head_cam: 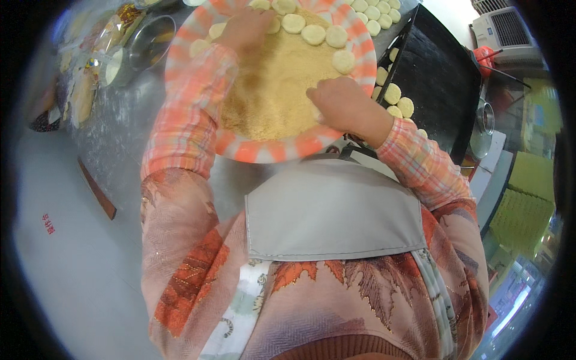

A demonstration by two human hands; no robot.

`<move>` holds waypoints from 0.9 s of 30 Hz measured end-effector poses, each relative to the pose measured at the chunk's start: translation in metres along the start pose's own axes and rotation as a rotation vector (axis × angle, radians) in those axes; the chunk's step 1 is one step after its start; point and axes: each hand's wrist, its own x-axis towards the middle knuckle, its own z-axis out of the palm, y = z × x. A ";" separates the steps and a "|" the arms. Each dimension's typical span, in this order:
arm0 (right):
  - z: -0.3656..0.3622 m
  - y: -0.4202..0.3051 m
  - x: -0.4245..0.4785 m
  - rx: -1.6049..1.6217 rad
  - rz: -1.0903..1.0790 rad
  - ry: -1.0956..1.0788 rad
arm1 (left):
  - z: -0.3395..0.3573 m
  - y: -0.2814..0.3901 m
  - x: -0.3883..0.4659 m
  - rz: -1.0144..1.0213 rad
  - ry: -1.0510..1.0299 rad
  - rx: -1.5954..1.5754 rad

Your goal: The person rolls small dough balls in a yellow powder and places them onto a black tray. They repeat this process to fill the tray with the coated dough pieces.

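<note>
A large round tray (265,152) with an orange-and-white striped rim lies before me, covered inside with sesame seeds (279,94). Pale flat dough rounds (313,34) line its far and right sides. My left hand (249,31) is over the far left part, blurred, its fingers beside a dough round (272,26); its grip is hidden. At the right near side, my right hand (344,104) has its fingers curled around another dough round (316,113), mostly covered by the hand. Both forearms wear plaid sleeve covers.
Right of the tray is a black griddle with a raised lid (436,85), seed-coated rounds (393,93) at its edge. More dough rounds (372,12) sit at the far right. A metal bowl (153,42) and a container of white contents (114,67) stand on the floury worktop (121,117) at left.
</note>
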 end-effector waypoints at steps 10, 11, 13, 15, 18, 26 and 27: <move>0.013 -0.029 0.003 0.144 0.128 0.075 | -0.048 0.052 -0.061 -0.144 -0.234 -0.141; 0.011 -0.030 0.007 0.105 0.175 0.052 | -0.032 0.047 -0.077 -0.099 -0.078 -0.144; 0.021 -0.034 0.013 0.140 0.149 0.067 | -0.025 0.047 -0.084 -0.037 0.046 -0.176; 0.030 -0.038 0.025 0.176 0.112 0.084 | -0.022 0.046 -0.084 -0.026 -0.024 -0.231; 0.033 -0.041 0.036 0.207 0.049 0.133 | -0.025 0.051 -0.090 -0.068 -0.039 -0.240; 0.025 -0.034 0.035 0.080 0.099 0.159 | -0.017 0.050 -0.078 -0.202 -0.024 -0.240; 0.017 -0.027 0.040 0.195 0.158 0.110 | -0.016 0.048 -0.075 -0.276 -0.071 -0.241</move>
